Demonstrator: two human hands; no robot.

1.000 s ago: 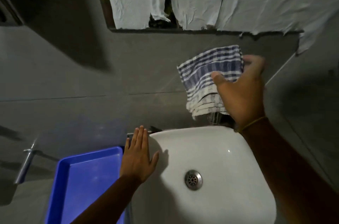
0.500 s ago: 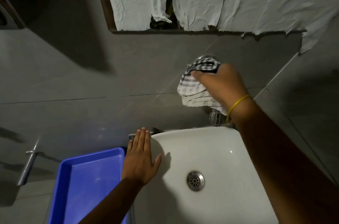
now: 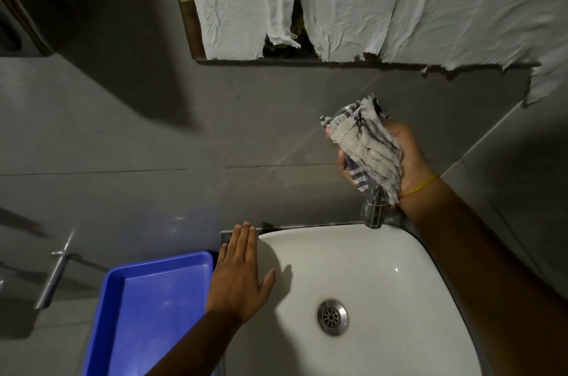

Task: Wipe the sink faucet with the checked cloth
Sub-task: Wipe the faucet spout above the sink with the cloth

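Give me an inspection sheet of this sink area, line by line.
Surface: white sink, bare basin, metal drain.
Job's things: checked cloth bunched around the faucet; only the faucet's lower part shows.
Clutter: blue tray left of the sink.
Grips: right hand closed on the cloth; left hand flat on the sink's left rim.
Cables: nothing seen.
Surroundings: grey tiled wall, torn white paper over the mirror, metal handle at left.
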